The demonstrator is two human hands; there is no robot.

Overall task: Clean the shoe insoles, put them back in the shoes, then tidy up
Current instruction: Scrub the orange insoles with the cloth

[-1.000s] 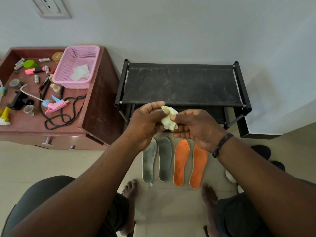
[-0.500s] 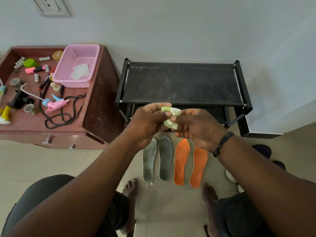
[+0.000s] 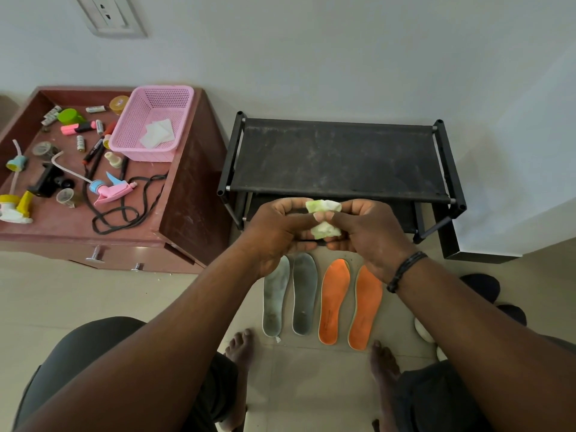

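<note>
- Right now we're prepping the wipe: left hand point(image 3: 274, 226) & right hand point(image 3: 367, 227) both pinch a crumpled pale-green cloth wad point(image 3: 323, 218), fingers curled round it, held above the floor.
- Two grey foam insoles point(image 3: 290, 294) + two orange foam insoles point(image 3: 350, 302) lie side by side below, in front of the black metal shoe rack point(image 3: 336, 157).
- Next, probably: cloth down onto an insole w/ a firm rub.

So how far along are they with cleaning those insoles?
Early on. Done: four insoles lie out on the floor, a grey pair and an orange pair. In hand: the left hand and right hand hold a pale green wipe above them. Left: the grey ones look dirty, and nothing is back in shoes.
</note>
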